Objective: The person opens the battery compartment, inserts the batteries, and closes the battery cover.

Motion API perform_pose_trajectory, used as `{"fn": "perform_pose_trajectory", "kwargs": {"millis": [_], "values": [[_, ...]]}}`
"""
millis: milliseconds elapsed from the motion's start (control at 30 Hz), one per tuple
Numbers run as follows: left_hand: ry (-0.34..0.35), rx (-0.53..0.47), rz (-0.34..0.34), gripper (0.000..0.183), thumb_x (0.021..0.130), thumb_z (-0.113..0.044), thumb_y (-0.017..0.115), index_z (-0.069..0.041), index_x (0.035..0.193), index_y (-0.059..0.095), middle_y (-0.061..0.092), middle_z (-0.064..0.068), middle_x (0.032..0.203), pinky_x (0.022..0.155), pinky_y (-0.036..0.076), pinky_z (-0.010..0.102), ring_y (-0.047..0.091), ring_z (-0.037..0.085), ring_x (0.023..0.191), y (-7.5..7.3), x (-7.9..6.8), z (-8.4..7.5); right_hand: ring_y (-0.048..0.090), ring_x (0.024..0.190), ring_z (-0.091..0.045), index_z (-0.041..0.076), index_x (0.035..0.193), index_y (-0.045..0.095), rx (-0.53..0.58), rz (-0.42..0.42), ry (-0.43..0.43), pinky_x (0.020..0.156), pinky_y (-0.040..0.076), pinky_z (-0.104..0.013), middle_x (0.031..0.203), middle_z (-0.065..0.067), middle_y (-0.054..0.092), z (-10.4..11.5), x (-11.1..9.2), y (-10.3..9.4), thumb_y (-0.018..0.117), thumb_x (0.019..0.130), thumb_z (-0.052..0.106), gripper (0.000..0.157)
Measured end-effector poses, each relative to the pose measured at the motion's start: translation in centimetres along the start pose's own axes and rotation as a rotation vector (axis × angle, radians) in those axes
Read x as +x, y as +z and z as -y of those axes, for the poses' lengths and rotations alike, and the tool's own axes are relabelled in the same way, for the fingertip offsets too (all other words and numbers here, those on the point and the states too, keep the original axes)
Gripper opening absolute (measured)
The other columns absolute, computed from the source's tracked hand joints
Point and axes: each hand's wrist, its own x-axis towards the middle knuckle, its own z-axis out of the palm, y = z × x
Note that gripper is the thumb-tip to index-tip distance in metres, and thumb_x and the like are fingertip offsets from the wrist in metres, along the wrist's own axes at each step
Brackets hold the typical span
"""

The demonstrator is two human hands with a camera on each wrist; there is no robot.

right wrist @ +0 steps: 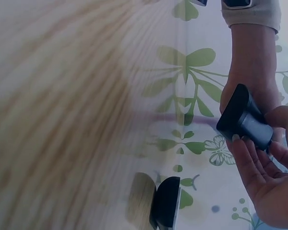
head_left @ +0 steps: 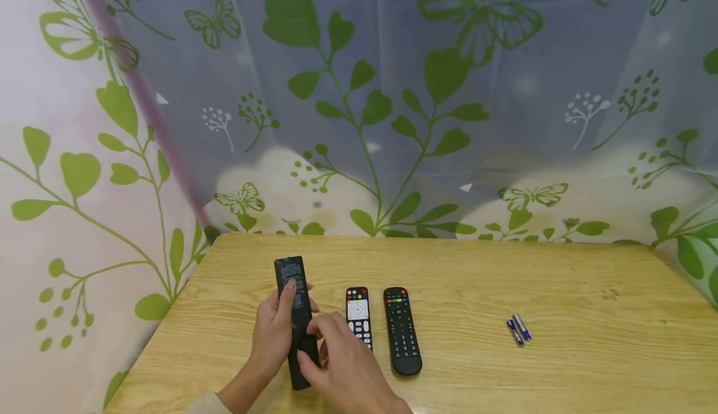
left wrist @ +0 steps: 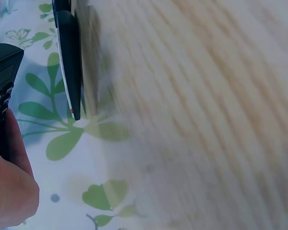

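Observation:
A black remote control (head_left: 300,311) is held back side up, with small print on its upper back. My left hand (head_left: 272,333) grips it from the left, thumb lying along the back and fingertips showing at the far edge. At its lower part my right hand (head_left: 350,364) pinches the dark battery cover (head_left: 308,341) between thumb and fingers; whether the cover is loose is hidden. From the right wrist view, the remote's near end (right wrist: 237,110) points toward the camera, and the right fingertips touch its side. The left wrist view catches some of its buttons (left wrist: 0,108).
Right of the hands lie a remote with white buttons (head_left: 358,311), partly covered by the right hand, and a black remote with dark buttons (head_left: 402,333). Two small batteries (head_left: 518,330) lie farther right on the wooden table (head_left: 589,364). A leaf-patterned curtain (head_left: 392,121) hangs behind.

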Motion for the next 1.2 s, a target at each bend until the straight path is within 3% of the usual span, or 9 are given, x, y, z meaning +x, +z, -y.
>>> {"fn": "perform_pose_trajectory", "kwargs": {"millis": [300,667,900,1200], "values": [[0.019,0.067,0.009,0.054,0.103,-0.042,0.038,0.006,0.114,0.060,0.066,0.015,0.084,0.061,0.056,0.031,0.063,0.023,0.066,0.2,-0.1,0.3,0.049,0.069,-0.002,0.018,0.103,0.056,-0.045,-0.055,0.033,0.051,0.042,-0.016,0.100,0.009,0.050,0.2,-0.2,0.0,0.067,0.090,0.023,0.017],[0.023,0.103,0.013,0.054,0.103,-0.044,0.037,0.004,0.114,0.060,0.067,0.014,0.084,0.061,0.056,0.032,0.065,0.026,0.068,0.2,0.0,0.7,0.053,0.072,-0.003,0.016,0.105,0.058,-0.026,-0.107,0.016,0.059,0.047,-0.016,0.101,0.008,0.053,-0.3,-0.4,-0.8,0.067,0.090,0.020,0.018],[-0.028,0.000,0.049,0.055,0.102,-0.046,0.038,0.003,0.120,0.056,0.064,0.020,0.088,0.060,0.059,0.043,0.068,0.033,0.068,0.0,0.1,0.6,0.054,0.073,-0.006,0.016,0.104,0.058,-0.154,-0.199,0.021,0.060,0.048,-0.018,0.099,0.008,0.054,-1.7,-0.5,-3.6,0.068,0.088,0.018,0.019],[-0.071,-0.028,0.033,0.053,0.101,-0.044,0.042,0.003,0.121,0.054,0.065,0.021,0.094,0.063,0.059,0.043,0.069,0.031,0.070,-0.3,0.5,0.4,0.053,0.071,-0.006,0.016,0.103,0.061,-0.286,-0.324,0.102,0.057,0.049,-0.020,0.097,0.007,0.056,-5.1,-1.8,-9.2,0.071,0.085,0.016,0.021]]}}
